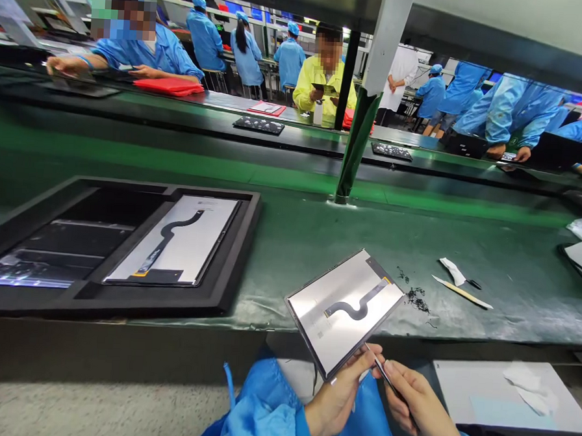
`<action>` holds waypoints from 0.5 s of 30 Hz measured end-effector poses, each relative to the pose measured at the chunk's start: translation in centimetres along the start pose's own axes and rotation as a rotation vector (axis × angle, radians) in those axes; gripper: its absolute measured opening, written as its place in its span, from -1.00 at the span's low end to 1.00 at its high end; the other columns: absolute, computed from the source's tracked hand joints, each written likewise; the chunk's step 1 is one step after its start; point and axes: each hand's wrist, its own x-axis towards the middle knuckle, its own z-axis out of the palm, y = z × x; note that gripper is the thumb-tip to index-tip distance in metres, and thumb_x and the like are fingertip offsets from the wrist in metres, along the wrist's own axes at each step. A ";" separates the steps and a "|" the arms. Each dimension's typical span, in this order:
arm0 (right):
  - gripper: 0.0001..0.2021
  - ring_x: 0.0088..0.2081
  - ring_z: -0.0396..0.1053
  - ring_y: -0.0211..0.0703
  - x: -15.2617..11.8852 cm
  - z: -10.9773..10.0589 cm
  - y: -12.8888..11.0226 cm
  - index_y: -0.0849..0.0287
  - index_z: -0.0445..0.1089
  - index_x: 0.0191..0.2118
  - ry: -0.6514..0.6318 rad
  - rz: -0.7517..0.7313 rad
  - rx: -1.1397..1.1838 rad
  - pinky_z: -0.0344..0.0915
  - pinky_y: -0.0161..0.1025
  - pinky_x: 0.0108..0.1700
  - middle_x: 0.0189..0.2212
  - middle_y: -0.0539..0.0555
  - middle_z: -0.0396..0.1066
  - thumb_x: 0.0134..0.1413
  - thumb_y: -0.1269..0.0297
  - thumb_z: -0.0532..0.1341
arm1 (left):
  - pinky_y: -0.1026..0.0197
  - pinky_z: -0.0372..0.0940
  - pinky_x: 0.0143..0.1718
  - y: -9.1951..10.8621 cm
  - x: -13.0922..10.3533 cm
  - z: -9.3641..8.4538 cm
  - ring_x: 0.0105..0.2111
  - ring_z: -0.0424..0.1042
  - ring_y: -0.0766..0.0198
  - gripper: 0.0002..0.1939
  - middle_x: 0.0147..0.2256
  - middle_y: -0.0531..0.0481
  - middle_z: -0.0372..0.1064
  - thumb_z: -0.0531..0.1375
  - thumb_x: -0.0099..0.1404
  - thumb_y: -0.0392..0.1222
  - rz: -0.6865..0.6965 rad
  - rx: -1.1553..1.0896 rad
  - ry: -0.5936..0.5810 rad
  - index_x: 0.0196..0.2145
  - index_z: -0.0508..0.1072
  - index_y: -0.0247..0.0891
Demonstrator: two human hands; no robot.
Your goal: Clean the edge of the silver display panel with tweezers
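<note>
A flat silver display panel (339,308) with a dark S-shaped ribbon cable on its back is tilted up over the front edge of the bench. My left hand (337,396) holds it from below at its near corner. My right hand (420,404) grips thin metal tweezers (381,367), their tip touching the panel's near right edge. Blue sleeves cover both my wrists.
A black tray (230,260) at the left holds another panel (180,241) with the same cable. Black scraps (416,297), a white wipe (453,271) and a pale stick (463,293) lie on the green bench. A green-and-white post (356,143) stands ahead. Several workers sit across the line.
</note>
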 end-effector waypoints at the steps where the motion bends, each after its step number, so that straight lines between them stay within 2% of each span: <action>1: -0.39 -0.75 -0.21 -0.49 0.0 0.0 0.1 0.12 0.19 -0.45 0.004 -0.023 -0.003 -0.22 -0.45 -0.71 -0.80 -0.27 -0.01 -0.11 -0.43 0.20 | 0.08 0.16 0.04 -0.1 0.1 0.0 -0.23 0.43 0.12 -0.54 -0.36 -0.08 0.50 0.54 -0.17 0.08 0.004 -0.003 0.008 -0.39 0.62 -0.28; 5: -0.40 -0.74 -0.12 -0.50 -0.1 -0.2 0.5 0.12 0.18 -0.48 0.036 -0.117 -0.096 -0.19 -0.44 -0.70 -0.72 -0.18 0.18 -0.11 -0.39 0.25 | 0.09 0.16 0.03 -0.6 0.5 0.0 -0.25 0.41 0.14 -0.56 -0.40 -0.02 0.45 0.54 -0.19 0.10 0.003 -0.015 0.022 -0.48 0.57 -0.26; 8: -0.35 -0.76 -0.10 -0.48 -0.1 -0.4 0.3 0.14 0.24 -0.49 0.042 -0.064 -0.133 -0.15 -0.43 -0.73 -0.74 -0.21 0.09 -0.20 -0.47 0.22 | 0.09 0.17 0.00 -0.5 0.4 0.0 -0.27 0.41 0.15 -0.56 -0.40 -0.03 0.46 0.53 -0.16 0.11 -0.005 -0.009 -0.007 -0.45 0.58 -0.27; 12: -0.30 -0.77 -0.20 -0.49 -0.1 -0.1 -0.4 0.15 0.27 -0.46 -0.008 0.034 -0.062 -0.20 -0.43 -0.73 -0.82 -0.28 -0.06 -0.27 -0.52 0.19 | 0.08 0.18 0.00 0.0 0.0 -0.1 -0.24 0.43 0.13 -0.54 -0.36 -0.07 0.49 0.53 -0.13 0.06 -0.002 -0.004 -0.047 -0.33 0.62 -0.28; 15: -0.33 -0.76 -0.19 -0.49 -0.2 0.2 -0.6 0.13 0.22 -0.45 0.014 -0.025 -0.058 -0.21 -0.43 -0.69 -0.81 -0.26 0.02 -0.23 -0.49 0.21 | 0.10 0.17 0.00 -0.2 0.3 0.0 -0.26 0.41 0.16 -0.57 -0.38 -0.03 0.47 0.55 -0.17 0.06 0.012 -0.013 -0.019 -0.41 0.60 -0.26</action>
